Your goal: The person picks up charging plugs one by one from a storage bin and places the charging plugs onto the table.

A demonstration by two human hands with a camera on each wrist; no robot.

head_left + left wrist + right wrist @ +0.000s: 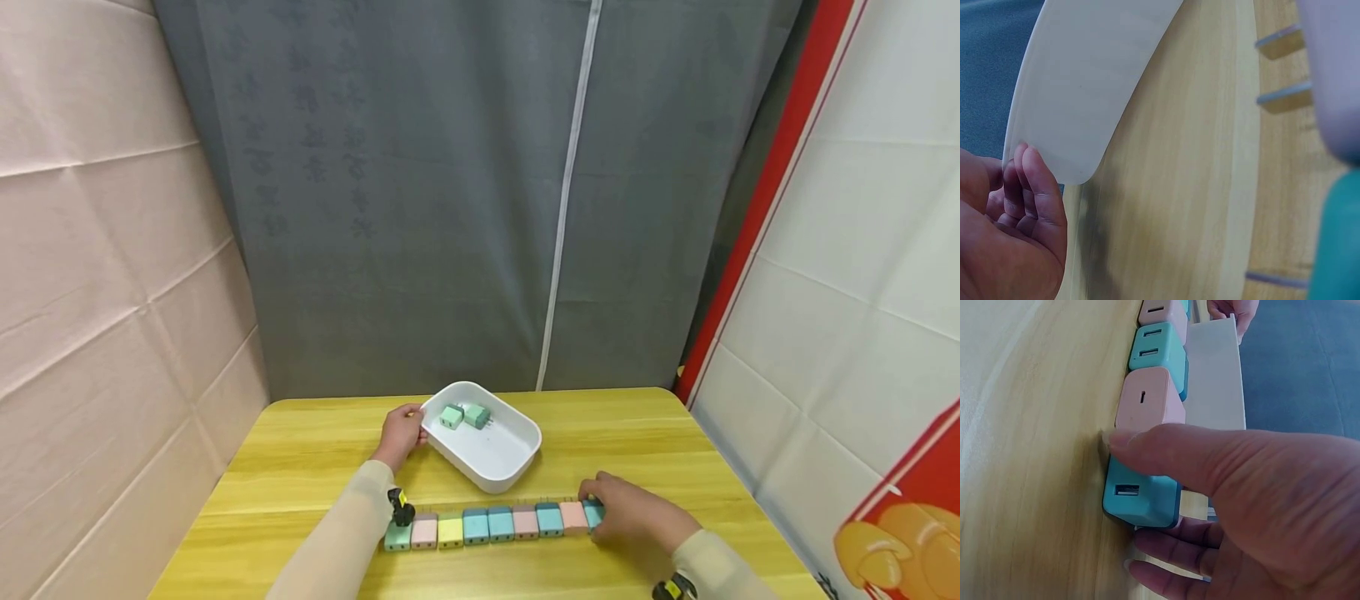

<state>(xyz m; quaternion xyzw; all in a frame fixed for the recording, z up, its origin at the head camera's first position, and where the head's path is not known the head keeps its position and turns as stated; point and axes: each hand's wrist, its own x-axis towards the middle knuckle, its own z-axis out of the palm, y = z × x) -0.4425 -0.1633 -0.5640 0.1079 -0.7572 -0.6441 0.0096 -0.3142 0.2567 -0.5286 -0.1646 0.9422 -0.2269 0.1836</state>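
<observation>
My left hand (pixel 401 435) grips the left end of a white plastic tub (pixel 498 457), fingers bent over its wall in the left wrist view. Two green USB charger plugs (pixel 477 416) lie at the tub's far left. In front of it runs a straight row of several pastel charger plugs, from a green one (pixel 397 537) past a yellow one (pixel 450 532) to a pink one (pixel 573 518). At the right end, my right hand (pixel 633 512) pinches a teal charger plug (pixel 1138 499), thumb across its near part and fingers on the far side. This plug sits against the pink one.
All of this rests on a yellow wood-grain table (pixel 315 450). A grey curtain (pixel 420 208) hangs behind its back edge. Pale cloth walls (pixel 112 292) rise at both sides, with a red strip (pixel 765 200) at the right. The plugs' metal prongs (pixel 1282 94) point toward the tub.
</observation>
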